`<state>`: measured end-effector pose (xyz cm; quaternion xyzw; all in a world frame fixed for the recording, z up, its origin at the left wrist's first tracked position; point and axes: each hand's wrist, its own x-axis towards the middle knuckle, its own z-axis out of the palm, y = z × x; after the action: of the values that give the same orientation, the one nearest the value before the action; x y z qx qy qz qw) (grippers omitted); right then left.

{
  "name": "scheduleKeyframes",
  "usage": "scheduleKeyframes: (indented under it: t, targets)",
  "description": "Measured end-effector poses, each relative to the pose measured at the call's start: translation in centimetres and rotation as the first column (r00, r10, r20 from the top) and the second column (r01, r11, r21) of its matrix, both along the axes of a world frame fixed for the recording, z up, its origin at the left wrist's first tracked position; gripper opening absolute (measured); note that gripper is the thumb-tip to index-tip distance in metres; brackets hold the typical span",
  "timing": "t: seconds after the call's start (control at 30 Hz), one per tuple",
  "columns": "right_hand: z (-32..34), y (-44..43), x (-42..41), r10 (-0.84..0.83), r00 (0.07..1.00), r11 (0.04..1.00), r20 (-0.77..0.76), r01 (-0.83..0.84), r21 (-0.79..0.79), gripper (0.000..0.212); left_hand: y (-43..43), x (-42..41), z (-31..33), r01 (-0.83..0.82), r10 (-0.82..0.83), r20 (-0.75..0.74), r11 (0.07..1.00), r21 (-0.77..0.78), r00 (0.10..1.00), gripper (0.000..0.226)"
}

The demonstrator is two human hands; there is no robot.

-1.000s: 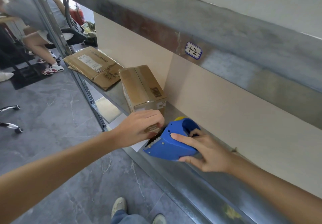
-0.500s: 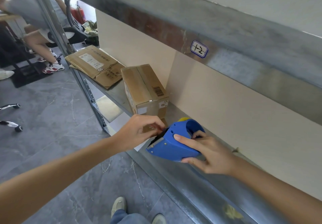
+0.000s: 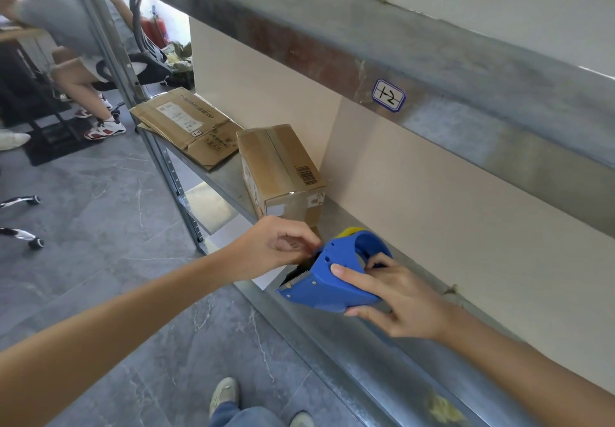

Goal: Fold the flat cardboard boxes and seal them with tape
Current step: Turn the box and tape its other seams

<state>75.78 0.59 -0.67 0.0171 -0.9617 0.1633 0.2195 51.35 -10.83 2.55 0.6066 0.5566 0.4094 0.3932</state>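
Observation:
A folded, taped cardboard box stands on the metal shelf. Behind it lie flat cardboard boxes in a small stack. My right hand grips a blue tape dispenser just above the shelf's front edge, its serrated blade pointing left. My left hand has its fingertips pinched together at the dispenser's blade end, just in front of the folded box. The tape end itself is too small to make out.
An upper shelf beam with a "12" label hangs overhead. A shelf upright stands at the left. A seated person and chair wheels are on the grey floor to the left. My shoes show below.
My left hand has come off the box's near end and now pinches at the dispenser's blade. The dispenser has tilted slightly in my right hand.

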Motion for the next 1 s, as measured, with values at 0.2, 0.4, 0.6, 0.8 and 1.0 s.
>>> scheduleKeyframes:
  t: [0.2,0.4,0.6,0.8,1.0]
  targets:
    - [0.32,0.14,-0.39,-0.023,1.0,1.0,0.002,0.023,0.006,0.069,-0.2,-0.24,0.41,-0.03,0.03,-0.026,0.999,0.019,0.999,0.028]
    - [0.43,-0.04,-0.46,-0.05,0.999,0.999,0.0,0.05,0.011,0.064,-0.32,-0.06,0.81,-0.04,0.05,-0.134,0.997,0.072,0.99,0.03]
    - [0.56,-0.24,-0.33,-0.061,0.998,0.998,0.015,0.061,0.008,0.063,-0.36,-0.24,0.72,-0.032,0.035,-0.126,0.999,0.029,0.991,0.029]
    - [0.51,-0.5,-0.32,-0.062,0.997,0.998,0.035,0.061,0.026,0.062,0.03,-0.21,0.74,-0.014,0.02,-0.11,0.999,0.052,0.994,0.02]
    - [0.55,-0.48,-0.15,-0.09,0.995,0.996,0.032,0.089,0.023,0.06,0.2,-0.09,0.29,-0.006,0.006,-0.118,1.0,0.001,0.993,0.027]
